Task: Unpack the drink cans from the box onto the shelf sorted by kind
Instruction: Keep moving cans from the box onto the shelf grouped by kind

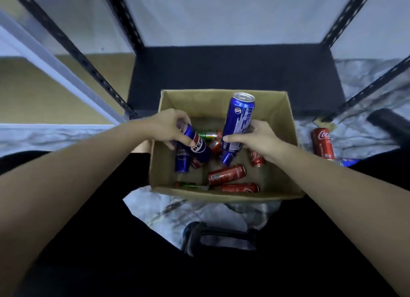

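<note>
left hand [168,125]: grip closed on blue Pepsi can [197,144] | right hand [258,139]: grip closed on taller Pepsi can [238,121] | cardboard box [286,141]: red Coca-Cola cans [226,174] inside | floor: Coca-Cola can [322,143] beside box

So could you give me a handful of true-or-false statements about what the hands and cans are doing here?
1. Each hand holds a blue can. True: the left hand grips a blue Pepsi can, and the right hand grips a taller blue can.
2. The cardboard box is empty. False: red cans, another blue one and some green ones lie inside.
3. A red Coca-Cola can sits outside the box, on its right. True.
4. The dark shelf board behind the box already carries rows of cans. False: none show on it.
</note>
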